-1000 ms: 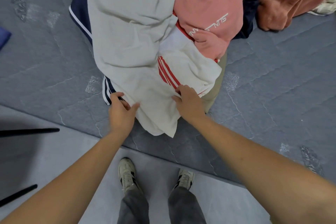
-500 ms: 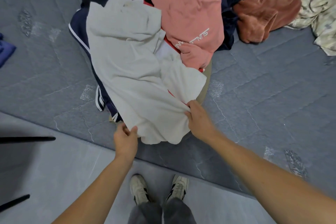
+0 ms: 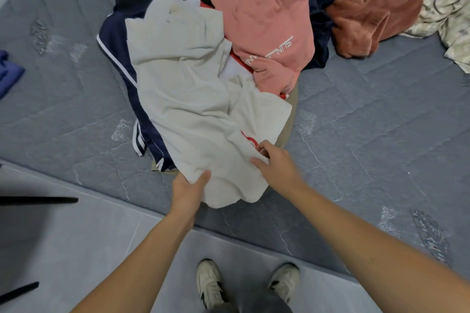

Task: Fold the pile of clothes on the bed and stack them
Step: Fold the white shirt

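Meanwhile both the left hand (image 3: 189,187) and right hand (image 3: 276,165) pinch the cream garment (image 3: 183,89), crowded by a pink sweatshirt (image 3: 264,20).

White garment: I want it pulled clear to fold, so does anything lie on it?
Yes. The pink garment overlaps the white garment's far right part. Both the left hand and right hand grip its near edge unobstructed.

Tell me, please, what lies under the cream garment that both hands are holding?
Under the cream garment a navy piece with white stripes shows at its left edge and tan fabric at its right. The rest beneath is covered.
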Action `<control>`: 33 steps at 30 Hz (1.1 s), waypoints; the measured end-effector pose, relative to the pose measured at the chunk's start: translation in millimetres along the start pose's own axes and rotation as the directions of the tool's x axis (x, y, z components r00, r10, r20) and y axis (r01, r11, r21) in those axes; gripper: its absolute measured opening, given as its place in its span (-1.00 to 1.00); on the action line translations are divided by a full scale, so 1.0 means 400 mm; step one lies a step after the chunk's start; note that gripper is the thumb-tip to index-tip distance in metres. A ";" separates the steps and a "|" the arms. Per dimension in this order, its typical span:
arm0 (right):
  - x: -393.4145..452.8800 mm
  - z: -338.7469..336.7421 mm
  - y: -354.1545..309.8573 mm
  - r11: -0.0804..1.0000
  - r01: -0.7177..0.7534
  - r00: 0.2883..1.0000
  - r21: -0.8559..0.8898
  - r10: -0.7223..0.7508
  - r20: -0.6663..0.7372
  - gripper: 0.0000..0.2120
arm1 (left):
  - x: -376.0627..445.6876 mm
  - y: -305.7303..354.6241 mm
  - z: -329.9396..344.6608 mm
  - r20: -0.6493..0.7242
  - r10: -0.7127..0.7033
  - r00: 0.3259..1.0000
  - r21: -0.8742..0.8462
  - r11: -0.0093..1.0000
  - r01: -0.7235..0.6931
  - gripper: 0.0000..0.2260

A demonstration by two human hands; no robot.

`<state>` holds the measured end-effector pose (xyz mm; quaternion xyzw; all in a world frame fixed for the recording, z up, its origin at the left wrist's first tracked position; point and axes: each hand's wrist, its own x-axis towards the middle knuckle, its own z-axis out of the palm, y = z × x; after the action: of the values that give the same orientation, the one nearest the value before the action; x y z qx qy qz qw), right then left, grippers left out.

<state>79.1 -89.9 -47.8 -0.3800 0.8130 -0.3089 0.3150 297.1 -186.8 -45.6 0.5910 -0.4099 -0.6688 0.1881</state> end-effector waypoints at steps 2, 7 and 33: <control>0.005 -0.011 0.012 1.000 0.029 0.999 -0.009 -0.030 -0.041 -0.90 | -0.002 -0.006 0.009 -0.025 0.011 1.000 0.014 1.000 -0.010 -0.79; -0.029 -0.097 0.102 0.997 0.070 0.994 -0.037 -0.073 -0.086 -0.96 | -0.064 -0.049 0.102 -0.007 0.023 1.000 0.025 0.999 -0.022 -0.80; -0.305 -0.742 0.765 0.950 -0.081 0.993 -0.303 0.049 -0.111 -0.88 | -0.524 -0.387 0.927 0.143 -0.258 0.956 -0.255 0.923 0.287 -0.70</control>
<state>-209.7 246.5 -59.8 -0.3809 0.8782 -0.1875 0.2201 31.1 180.3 -44.4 0.5741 -0.2372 -0.7690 0.1507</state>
